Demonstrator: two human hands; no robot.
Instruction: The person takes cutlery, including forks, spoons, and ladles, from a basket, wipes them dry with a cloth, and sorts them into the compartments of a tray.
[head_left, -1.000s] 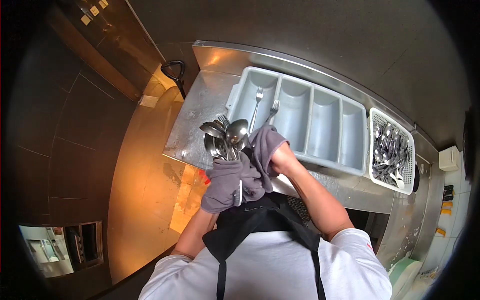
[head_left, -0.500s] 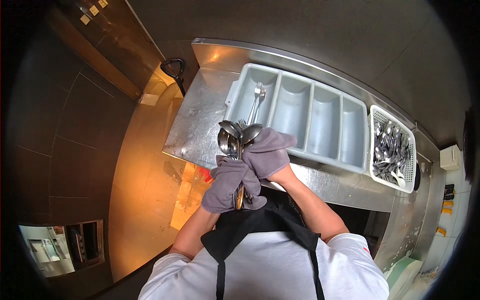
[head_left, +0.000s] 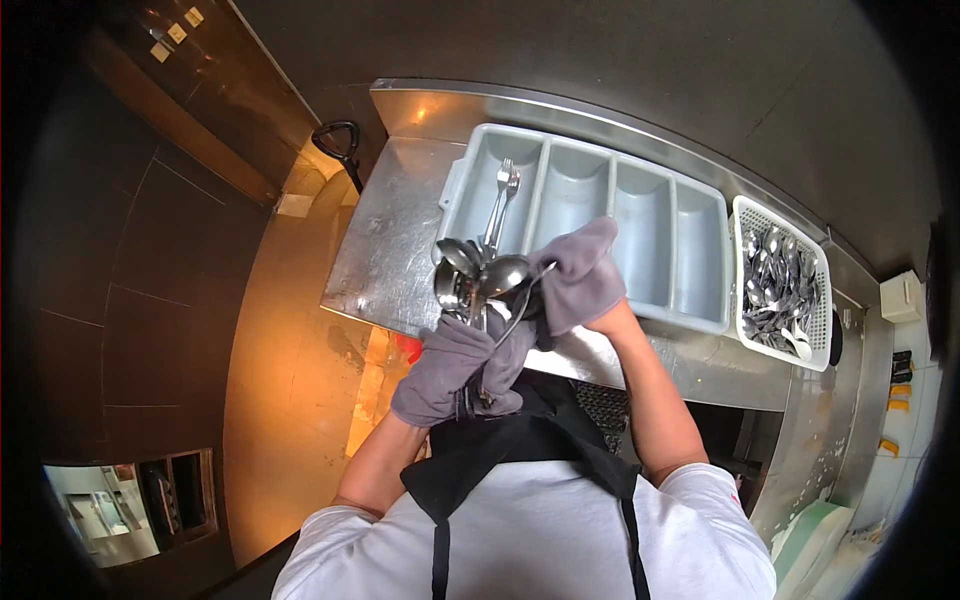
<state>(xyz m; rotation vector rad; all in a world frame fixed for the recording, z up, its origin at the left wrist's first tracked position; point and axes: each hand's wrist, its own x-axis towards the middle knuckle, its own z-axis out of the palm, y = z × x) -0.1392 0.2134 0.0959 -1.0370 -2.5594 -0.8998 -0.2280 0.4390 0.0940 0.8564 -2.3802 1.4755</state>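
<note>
Grey cloth wraps my left hand (head_left: 440, 375), which is closed around a bunch of spoons (head_left: 503, 274) and other cutlery, their bowls pointing away from me. My right hand (head_left: 583, 283), also covered by grey cloth, pinches one thin piece of cutlery (head_left: 518, 318) at the bunch's right side. Whether that piece is a fork or a spoon is hidden by the cloth. Just beyond my hands lies a grey cutlery tray (head_left: 543, 195) with long compartments. Two forks (head_left: 500, 200) rest in its leftmost compartment.
A white perforated basket (head_left: 740, 275) full of mixed cutlery (head_left: 775, 285) stands right of the tray. Both sit on a steel counter (head_left: 375, 240) with a raised back edge. A black handle (head_left: 340, 145) sticks up beyond the counter's left end.
My right hand has moved right and slightly up, away from the bunch, with a thin piece of cutlery now showing at its cloth. My left hand still holds the bunch.
</note>
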